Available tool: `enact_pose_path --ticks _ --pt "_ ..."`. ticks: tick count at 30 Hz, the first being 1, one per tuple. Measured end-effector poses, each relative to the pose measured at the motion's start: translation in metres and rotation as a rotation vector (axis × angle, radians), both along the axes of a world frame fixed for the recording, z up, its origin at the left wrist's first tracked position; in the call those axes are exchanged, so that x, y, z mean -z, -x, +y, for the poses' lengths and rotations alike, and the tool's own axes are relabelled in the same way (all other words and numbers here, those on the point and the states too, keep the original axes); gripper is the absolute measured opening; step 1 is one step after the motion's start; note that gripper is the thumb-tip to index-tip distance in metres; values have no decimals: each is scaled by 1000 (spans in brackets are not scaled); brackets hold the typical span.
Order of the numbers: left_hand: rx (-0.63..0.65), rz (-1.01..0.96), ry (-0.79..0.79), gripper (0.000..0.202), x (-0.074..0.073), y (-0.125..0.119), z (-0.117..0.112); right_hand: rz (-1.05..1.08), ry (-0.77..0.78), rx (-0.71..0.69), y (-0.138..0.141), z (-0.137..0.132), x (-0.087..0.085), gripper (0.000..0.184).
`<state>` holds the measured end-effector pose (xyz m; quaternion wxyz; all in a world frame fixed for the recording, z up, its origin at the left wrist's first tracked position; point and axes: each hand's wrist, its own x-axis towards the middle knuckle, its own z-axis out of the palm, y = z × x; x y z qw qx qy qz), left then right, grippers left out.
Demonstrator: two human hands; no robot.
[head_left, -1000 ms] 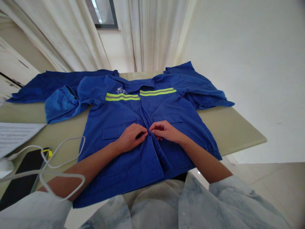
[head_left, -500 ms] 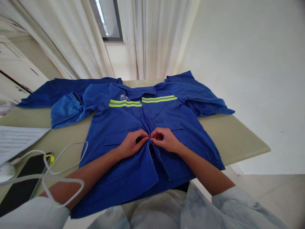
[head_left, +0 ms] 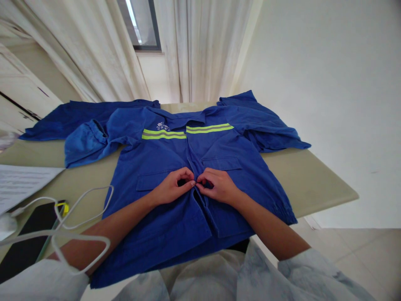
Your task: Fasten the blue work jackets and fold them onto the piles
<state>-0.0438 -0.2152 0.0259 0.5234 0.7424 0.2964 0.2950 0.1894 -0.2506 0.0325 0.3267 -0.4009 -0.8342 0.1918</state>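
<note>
A blue work jacket (head_left: 163, 156) with yellow-green and grey reflective bands lies front side up, its collar away from me and its hem at my edge of the table. Near the middle of the front opening, my left hand (head_left: 175, 184) pinches the edge of one front panel between thumb and fingers. My right hand (head_left: 217, 184) pinches the jacket at the same spot, its fingertips meeting those of the left. Whatever small fastening lies under the fingertips is hidden. Below the hands the two front edges hang slightly apart.
More blue clothing (head_left: 84, 117) lies behind the jacket on the table (head_left: 316, 175). On the left are a printed sheet (head_left: 25, 184), a dark phone (head_left: 28, 242) and a looping white cable (head_left: 84, 236) that crosses over my left forearm. A pale wall (head_left: 328, 104) stands right.
Both hands stay at the front opening, with the fingertips shifted slightly and the right thumb and fingers a little more spread. The lower front edges have moved closer together.
</note>
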Motion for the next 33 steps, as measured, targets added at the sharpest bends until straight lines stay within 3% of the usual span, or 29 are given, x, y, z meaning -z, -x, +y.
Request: enact_pose_path --ticks 6,11,20,26,33 --pt "103 -8 164 35 -3 3 10 -51 -52 -39 -1 -2 -2 5" --pt "110 -16 189 36 -1 4 11 -51 -97 -91 0 -2 -4 7" --pt "-22 120 -119 29 -8 -2 1 9 -53 -33 -2 -1 2 6" --pt "142 72 -191 32 -9 4 10 134 52 -25 -1 1 0 7" --pt "64 103 -271 26 -3 6 6 178 159 -54 0 2 2 5"
